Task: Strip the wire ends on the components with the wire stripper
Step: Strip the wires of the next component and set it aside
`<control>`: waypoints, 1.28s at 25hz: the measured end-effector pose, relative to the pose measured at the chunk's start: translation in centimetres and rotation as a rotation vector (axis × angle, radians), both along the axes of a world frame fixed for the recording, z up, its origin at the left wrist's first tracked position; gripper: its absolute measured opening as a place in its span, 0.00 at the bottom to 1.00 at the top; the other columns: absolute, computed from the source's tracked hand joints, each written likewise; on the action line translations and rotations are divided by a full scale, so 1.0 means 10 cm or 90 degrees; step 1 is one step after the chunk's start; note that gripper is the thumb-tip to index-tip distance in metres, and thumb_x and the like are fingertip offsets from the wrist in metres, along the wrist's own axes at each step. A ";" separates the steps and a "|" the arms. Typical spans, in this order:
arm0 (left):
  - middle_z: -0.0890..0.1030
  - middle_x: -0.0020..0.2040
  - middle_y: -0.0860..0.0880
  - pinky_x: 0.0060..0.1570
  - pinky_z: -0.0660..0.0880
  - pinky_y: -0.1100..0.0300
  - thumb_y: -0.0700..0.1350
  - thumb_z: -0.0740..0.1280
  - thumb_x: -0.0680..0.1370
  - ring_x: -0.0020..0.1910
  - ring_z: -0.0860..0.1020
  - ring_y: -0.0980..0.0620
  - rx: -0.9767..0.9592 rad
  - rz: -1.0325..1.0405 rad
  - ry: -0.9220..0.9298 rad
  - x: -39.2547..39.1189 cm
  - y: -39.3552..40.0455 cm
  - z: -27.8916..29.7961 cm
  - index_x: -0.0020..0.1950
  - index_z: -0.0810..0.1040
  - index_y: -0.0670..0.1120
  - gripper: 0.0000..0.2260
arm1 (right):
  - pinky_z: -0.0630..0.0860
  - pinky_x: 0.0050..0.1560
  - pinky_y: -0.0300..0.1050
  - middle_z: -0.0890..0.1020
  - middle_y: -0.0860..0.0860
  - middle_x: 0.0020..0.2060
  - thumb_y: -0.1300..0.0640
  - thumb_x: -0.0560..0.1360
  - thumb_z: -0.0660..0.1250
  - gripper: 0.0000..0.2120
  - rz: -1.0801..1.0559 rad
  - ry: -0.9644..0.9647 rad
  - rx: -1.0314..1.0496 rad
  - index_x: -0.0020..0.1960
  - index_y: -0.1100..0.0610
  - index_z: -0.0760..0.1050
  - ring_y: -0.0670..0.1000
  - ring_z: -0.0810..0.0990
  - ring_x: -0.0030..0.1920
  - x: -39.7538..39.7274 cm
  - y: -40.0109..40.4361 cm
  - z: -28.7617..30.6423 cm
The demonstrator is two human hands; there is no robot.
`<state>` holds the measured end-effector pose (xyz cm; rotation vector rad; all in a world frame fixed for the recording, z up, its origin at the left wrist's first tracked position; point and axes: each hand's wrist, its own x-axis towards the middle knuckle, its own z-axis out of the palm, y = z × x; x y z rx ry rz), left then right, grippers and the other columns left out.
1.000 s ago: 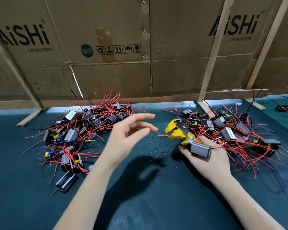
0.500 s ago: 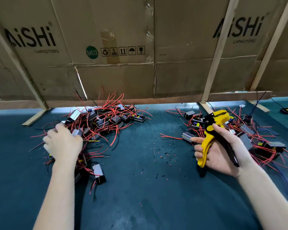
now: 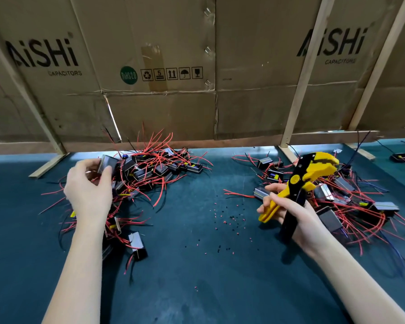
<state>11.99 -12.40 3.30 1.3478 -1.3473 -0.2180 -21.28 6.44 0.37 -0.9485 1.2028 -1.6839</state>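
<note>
My left hand (image 3: 89, 195) grips a small grey box component (image 3: 107, 163) lifted from the left pile (image 3: 154, 169) of black and grey components with red and black wires. My right hand (image 3: 290, 213) holds the yellow and black wire stripper (image 3: 302, 183) by its handles, jaws pointing up and to the right, above the near edge of the right pile (image 3: 337, 195) of similar components. The two hands are far apart across the dark green mat (image 3: 197, 277).
Tiny red and black bits of stripped insulation (image 3: 229, 218) are scattered on the mat between the piles. A cardboard wall (image 3: 197, 90) on wooden struts closes the back. One loose component (image 3: 138, 245) lies near my left forearm. Another component (image 3: 399, 157) sits far right.
My left hand has risen from the left pile with a grey component in its fingers. My right hand has kept the wire stripper, tilting its head further right.
</note>
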 end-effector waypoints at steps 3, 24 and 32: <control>0.81 0.54 0.47 0.54 0.69 0.63 0.45 0.68 0.78 0.49 0.77 0.53 0.001 -0.046 0.082 -0.07 0.03 0.01 0.58 0.78 0.45 0.10 | 0.76 0.49 0.51 0.80 0.55 0.39 0.51 0.67 0.72 0.19 -0.046 0.153 -0.002 0.55 0.58 0.77 0.56 0.82 0.43 0.05 0.01 -0.02; 0.81 0.47 0.54 0.50 0.76 0.59 0.44 0.71 0.77 0.46 0.79 0.59 0.167 -0.565 -0.272 -0.79 0.53 -0.06 0.51 0.78 0.48 0.05 | 0.71 0.44 0.42 0.77 0.52 0.33 0.46 0.69 0.72 0.15 -0.060 0.258 0.017 0.41 0.58 0.75 0.50 0.74 0.37 0.17 -0.03 -0.18; 0.80 0.41 0.57 0.44 0.71 0.62 0.42 0.75 0.71 0.37 0.73 0.59 0.218 -0.558 -0.371 -0.98 0.66 -0.15 0.51 0.81 0.50 0.11 | 0.69 0.45 0.46 0.76 0.51 0.34 0.44 0.70 0.75 0.17 -0.063 0.292 0.024 0.41 0.57 0.75 0.49 0.73 0.38 0.19 0.01 -0.14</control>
